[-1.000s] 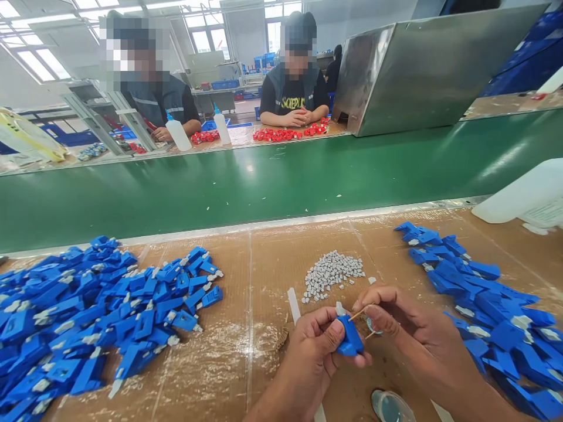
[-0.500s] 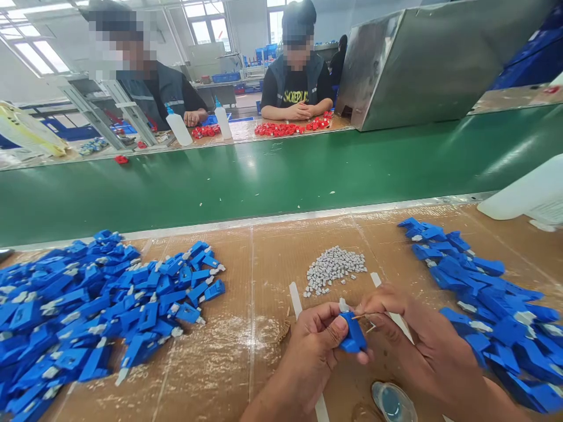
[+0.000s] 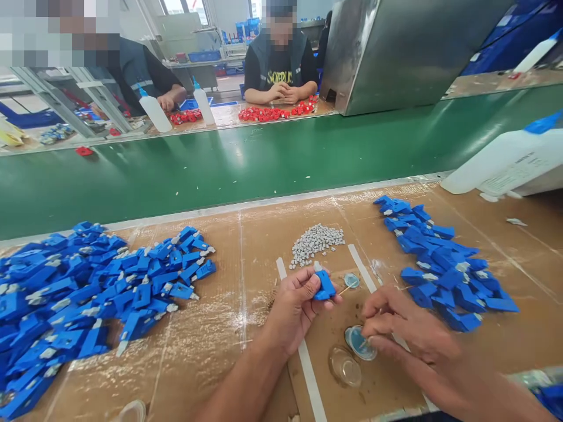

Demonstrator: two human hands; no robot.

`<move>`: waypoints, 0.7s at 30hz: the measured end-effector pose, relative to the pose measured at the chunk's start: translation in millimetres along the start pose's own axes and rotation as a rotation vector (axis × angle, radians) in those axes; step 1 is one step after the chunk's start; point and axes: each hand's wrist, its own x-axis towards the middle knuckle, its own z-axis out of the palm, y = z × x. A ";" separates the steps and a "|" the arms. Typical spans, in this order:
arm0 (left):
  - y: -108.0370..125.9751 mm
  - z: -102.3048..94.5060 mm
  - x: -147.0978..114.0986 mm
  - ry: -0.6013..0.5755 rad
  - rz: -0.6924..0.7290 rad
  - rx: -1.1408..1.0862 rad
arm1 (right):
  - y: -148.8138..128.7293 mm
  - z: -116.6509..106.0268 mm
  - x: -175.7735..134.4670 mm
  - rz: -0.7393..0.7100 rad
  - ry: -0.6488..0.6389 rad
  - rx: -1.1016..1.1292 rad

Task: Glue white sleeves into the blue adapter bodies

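My left hand [image 3: 295, 305] pinches a blue plastic part [image 3: 324, 286], with a pale grey piece [image 3: 317, 266] at its upper end. A thin wooden stick [image 3: 349, 288] juts out beside the fingers; whether it touches the part I cannot tell. My right hand [image 3: 400, 328], slightly blurred, is closed over the edge of a small clear cup of blue liquid [image 3: 360, 343]. Its fingers pinch a thin stick, mostly hidden, whose tip seems to be in the liquid. Touching that cup is another small clear cup [image 3: 345, 366]. A small blue round dish [image 3: 351, 281] sits beyond.
Many blue parts are heaped at left [image 3: 79, 299] and right [image 3: 444, 258]. Small grey pieces [image 3: 317, 241] form a pile ahead. A white bottle [image 3: 497, 161] lies tilted at right. Past the green belt [image 3: 246, 170], two people sit by red parts [image 3: 272, 112].
My right hand has left the blue part and moved down to the cup of blue liquid. My left hand still holds the part. The view has shifted.
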 end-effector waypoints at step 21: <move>23.0 -3.7 -8.3 0.294 0.191 -0.201 | 55.9 9.4 136.1 -0.082 -0.279 -0.457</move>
